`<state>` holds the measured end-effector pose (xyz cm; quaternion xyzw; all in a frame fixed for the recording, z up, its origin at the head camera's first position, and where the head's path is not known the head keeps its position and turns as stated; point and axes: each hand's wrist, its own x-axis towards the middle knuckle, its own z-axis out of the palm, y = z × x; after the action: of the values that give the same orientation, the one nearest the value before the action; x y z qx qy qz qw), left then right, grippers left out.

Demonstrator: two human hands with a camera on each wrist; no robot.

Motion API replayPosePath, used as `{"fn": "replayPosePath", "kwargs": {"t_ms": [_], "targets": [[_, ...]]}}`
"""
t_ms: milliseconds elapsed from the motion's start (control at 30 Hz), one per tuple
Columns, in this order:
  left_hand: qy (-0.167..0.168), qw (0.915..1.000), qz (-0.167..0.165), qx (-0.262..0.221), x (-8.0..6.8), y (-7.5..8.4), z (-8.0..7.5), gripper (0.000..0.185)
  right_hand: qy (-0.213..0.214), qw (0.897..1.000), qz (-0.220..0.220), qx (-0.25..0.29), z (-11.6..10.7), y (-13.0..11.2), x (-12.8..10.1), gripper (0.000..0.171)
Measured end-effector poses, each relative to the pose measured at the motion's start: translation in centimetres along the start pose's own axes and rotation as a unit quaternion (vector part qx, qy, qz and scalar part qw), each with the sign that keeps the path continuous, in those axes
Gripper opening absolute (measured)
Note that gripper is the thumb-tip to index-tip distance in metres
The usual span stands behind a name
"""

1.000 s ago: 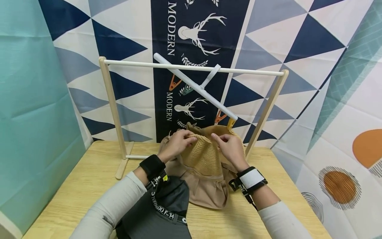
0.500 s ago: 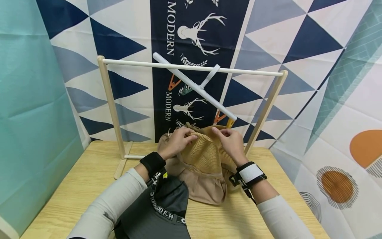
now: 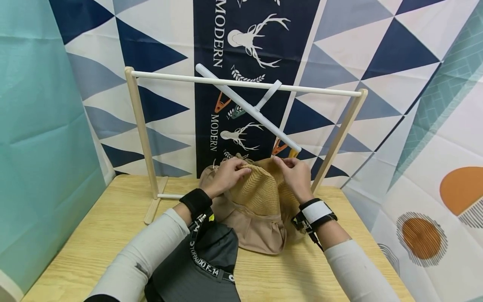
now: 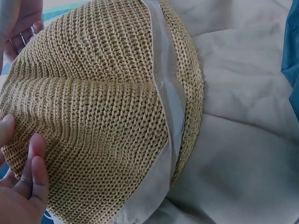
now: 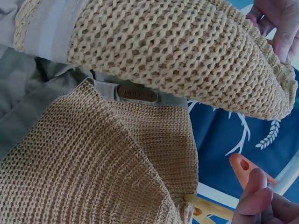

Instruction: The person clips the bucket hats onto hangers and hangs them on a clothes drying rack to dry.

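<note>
A sun hat point(image 3: 258, 201) with a straw-coloured knitted crown and a tan pleated fabric brim hangs below the hanger's point(image 3: 260, 117) low end. A yellow clip point(image 5: 205, 207) grips the knit edge on the right. My left hand point(image 3: 229, 176) pinches the knit edge at the left; its fingers point(image 4: 38, 172) curl against the knit in the left wrist view. My right hand point(image 3: 296, 176) is just below the yellow clip, thumb extended and fingers loosely bent. In the right wrist view its fingertips point(image 5: 257, 186) overlap the clip, apart from the knit. A brown label point(image 5: 136, 94) shows inside the hat.
The tilted hanger hooks over a white rail point(image 3: 170, 76) on a wooden stand. Orange clips point(image 3: 222, 102) and a green clip point(image 3: 237, 112) hang from it. A dark grey hat point(image 3: 203, 268) with a lettered strap lies in front on the wooden table point(image 3: 94, 235).
My right hand has shifted slightly up and covers more of the yellow clip. The sun hat's brim has risen a little. My left hand keeps its pinch on the knit.
</note>
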<state>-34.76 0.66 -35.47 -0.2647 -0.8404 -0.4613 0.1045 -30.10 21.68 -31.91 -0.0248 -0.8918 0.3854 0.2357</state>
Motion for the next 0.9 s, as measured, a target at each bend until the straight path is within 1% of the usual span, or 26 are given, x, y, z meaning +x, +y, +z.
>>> {"fn": "replayPosePath", "kwargs": {"t_ms": [167, 300, 367, 467, 633, 900], "targets": [[0.002, 0.9999, 0.014, 0.003, 0.6, -0.1, -0.2, 0.017, 0.024, 1.0, -0.005, -0.001, 0.2, -0.1, 0.4, 0.048], [0.003, 0.9998, 0.018, -0.002, 0.9, -0.3, -0.2, 0.017, 0.023, 1.0, 0.003, -0.002, 0.8, 0.0, 0.6, 0.048], [0.005, 0.9999, 0.015, -0.004, 1.0, -0.4, -0.2, 0.017, 0.023, 1.0, 0.014, -0.002, 1.0, 0.2, 0.7, 0.049], [0.005, 0.9999, 0.007, -0.008, 0.9, -0.5, -0.3, 0.017, 0.04, 0.999, 0.02, 0.004, 1.4, 0.3, 1.0, 0.049], [-0.002, 0.9997, -0.004, -0.026, 1.0, -0.4, -0.1, 0.019, 0.081, 0.996, 0.012, 0.019, 1.6, 0.5, 1.7, 0.049], [0.005, 0.9996, -0.001, -0.026, 1.4, -0.4, 0.0, 0.021, 0.111, 0.994, 0.007, 0.017, 1.9, -0.1, 2.5, 0.046]]}}
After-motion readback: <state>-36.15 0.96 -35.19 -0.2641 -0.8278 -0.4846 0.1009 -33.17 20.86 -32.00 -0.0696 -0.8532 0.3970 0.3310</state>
